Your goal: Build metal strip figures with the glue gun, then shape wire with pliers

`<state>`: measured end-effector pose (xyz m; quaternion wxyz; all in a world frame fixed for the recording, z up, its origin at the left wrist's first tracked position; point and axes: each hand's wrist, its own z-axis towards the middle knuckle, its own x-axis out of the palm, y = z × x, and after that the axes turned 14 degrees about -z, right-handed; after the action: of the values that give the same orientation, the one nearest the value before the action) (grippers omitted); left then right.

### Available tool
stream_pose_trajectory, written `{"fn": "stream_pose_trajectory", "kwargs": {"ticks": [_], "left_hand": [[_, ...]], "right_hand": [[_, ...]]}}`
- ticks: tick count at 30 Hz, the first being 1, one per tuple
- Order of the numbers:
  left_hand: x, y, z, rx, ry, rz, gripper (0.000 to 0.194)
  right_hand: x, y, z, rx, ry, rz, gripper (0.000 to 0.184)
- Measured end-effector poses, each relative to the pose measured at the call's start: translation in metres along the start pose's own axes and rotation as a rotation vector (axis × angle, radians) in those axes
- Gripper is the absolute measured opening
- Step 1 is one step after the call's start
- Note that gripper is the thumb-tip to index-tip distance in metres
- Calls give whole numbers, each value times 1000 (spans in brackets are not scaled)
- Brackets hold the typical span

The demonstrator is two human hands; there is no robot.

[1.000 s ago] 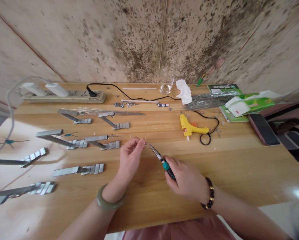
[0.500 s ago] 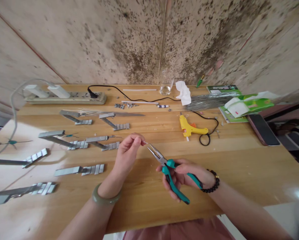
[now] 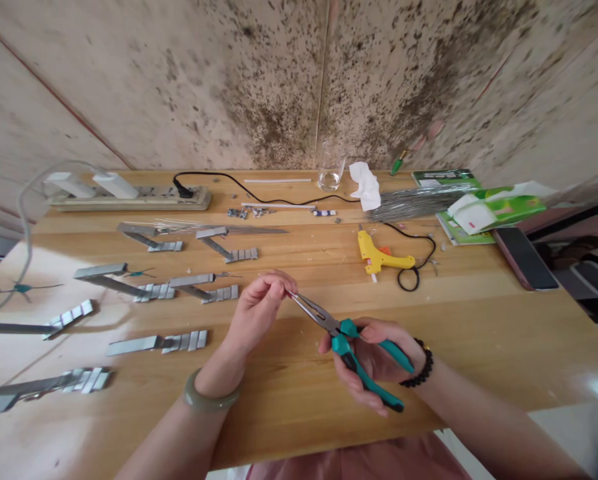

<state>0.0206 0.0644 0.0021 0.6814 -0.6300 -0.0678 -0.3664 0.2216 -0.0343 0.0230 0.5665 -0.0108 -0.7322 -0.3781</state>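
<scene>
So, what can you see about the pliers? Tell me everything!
The pliers have long, thin jaws, silvery like metal, and teal handles with black parts. The handles are spread, and the jaws look slightly parted. The right hand holds them above the wooden table, pointing forward and left, close to the left hand; I can't tell if they touch.

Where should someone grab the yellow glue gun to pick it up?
By its handle, I'd say, coming from the near right. The handle sticks out rightward, slim, while the nozzle points toward the wall. Mind the black cord looped near the handle's end. The right hand holds pliers, so it should probably set those down first.
</scene>
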Motion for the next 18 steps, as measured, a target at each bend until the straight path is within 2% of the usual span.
{"fn": "stream_pose_trajectory", "kwargs": {"ticks": [6, 14, 18], "left_hand": [[1, 0, 0, 30, 2, 19, 19], [6, -5, 0, 3, -59, 59, 21], [5, -7, -1, 13, -55, 45, 17]], "right_hand": [[-1, 3, -1, 58, 28, 25, 49], [-1, 2, -1, 44, -20, -25, 49], [1, 4, -1, 4, -29, -119, 42]]}}
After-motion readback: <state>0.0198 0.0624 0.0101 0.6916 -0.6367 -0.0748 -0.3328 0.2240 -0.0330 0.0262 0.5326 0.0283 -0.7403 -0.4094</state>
